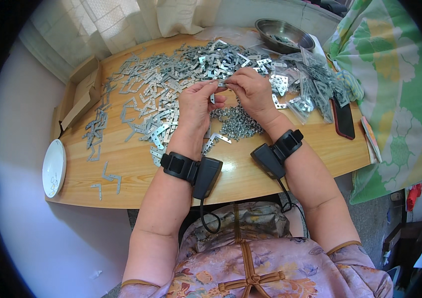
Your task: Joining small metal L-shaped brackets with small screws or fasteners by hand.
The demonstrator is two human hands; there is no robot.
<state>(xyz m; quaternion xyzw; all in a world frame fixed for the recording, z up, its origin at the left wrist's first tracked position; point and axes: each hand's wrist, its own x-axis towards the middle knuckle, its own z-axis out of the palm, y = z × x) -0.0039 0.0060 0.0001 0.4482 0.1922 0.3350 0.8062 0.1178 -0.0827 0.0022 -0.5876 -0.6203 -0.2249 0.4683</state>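
Held bracket: one L-shaped metal bracket (213, 98), raised between the two hands above the middle of the tabletop (131, 186).
Bracket axis: one leg lies crosswise, roughly parallel to the far edge; the other points toward the near edge.
Left hand (197, 103): thumb and forefinger clamped on the bracket's left part.
Right hand (252, 92): thumb and forefinger together at the bracket's right end; whether they grip it or a small piece upon it cannot be told.
Fastener heap (240, 123): small metal pieces, mid-tabletop.
Loose brackets (159, 77): spread from the far edge toward the left.
Left edge: open carton (83, 94); white dish (54, 169) at the near left corner.
Right edge: dark phone (344, 119); clear bags (315, 74) farther back; steel bowl (297, 38) at the far right corner.
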